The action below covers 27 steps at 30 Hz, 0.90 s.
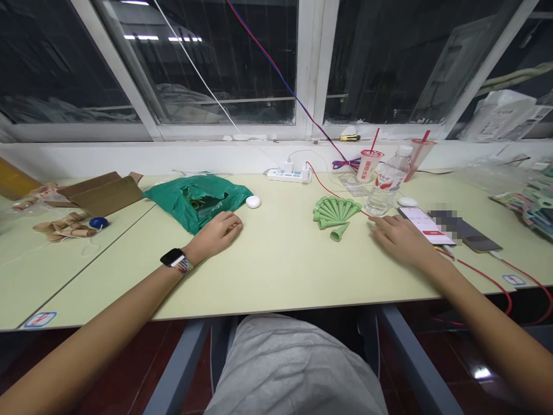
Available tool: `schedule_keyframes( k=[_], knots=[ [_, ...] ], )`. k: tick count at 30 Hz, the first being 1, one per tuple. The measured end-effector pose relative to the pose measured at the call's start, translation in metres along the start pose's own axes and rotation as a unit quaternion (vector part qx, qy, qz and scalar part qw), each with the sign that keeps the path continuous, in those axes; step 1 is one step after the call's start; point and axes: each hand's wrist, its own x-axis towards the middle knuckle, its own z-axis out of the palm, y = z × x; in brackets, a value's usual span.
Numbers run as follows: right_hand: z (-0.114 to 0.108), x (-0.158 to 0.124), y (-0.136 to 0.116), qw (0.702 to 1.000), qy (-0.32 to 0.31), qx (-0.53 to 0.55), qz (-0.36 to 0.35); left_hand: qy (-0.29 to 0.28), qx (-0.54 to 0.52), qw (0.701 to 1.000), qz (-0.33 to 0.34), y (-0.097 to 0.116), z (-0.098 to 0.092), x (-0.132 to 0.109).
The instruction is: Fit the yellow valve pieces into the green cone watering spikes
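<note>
My left hand [217,230] rests on the pale green table [276,271], fingers loosely curled, at the near edge of a green plastic bag [196,199]; nothing shows in it. A smartwatch [173,259] is on that wrist. My right hand [400,235] lies flat on the table with fingers stretched out, holding nothing. It sits just right of a pile of green plastic cones [334,211] and left of a phone with a lit screen [425,225]. One cone [339,232] lies apart, nearest my right hand.
A clear water bottle [386,181], two cups with red straws [369,164], a power strip [288,174], red cables [484,276] and a second phone [469,231] crowd the right. A white puck [253,202] lies mid-table. An open cardboard box [101,193] and a blue disc [98,222] lie at the left.
</note>
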Motion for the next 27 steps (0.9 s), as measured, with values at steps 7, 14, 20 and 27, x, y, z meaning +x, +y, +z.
schedule_keyframes(
  k=[7, 14, 20, 27],
  knots=[
    [0.0, -0.006, 0.008, 0.999, -0.012, 0.029, -0.028, 0.0, -0.004, 1.0, -0.003, 0.002, -0.001, 0.001],
    [-0.006, 0.003, -0.016, 0.995, 0.069, 0.061, -0.035, -0.004, -0.002, 1.0, -0.002, 0.003, -0.001, 0.001],
    [0.002, 0.033, -0.06, 0.985, 0.047, 0.086, -0.144, 0.008, 0.011, 1.0, 0.008, 0.003, -0.001, 0.0],
    [-0.014, 0.045, -0.082, 0.973, 0.027, 0.189, -0.131, 0.158, -0.028, 0.985, 0.064, 0.015, -0.014, -0.001]
  ],
)
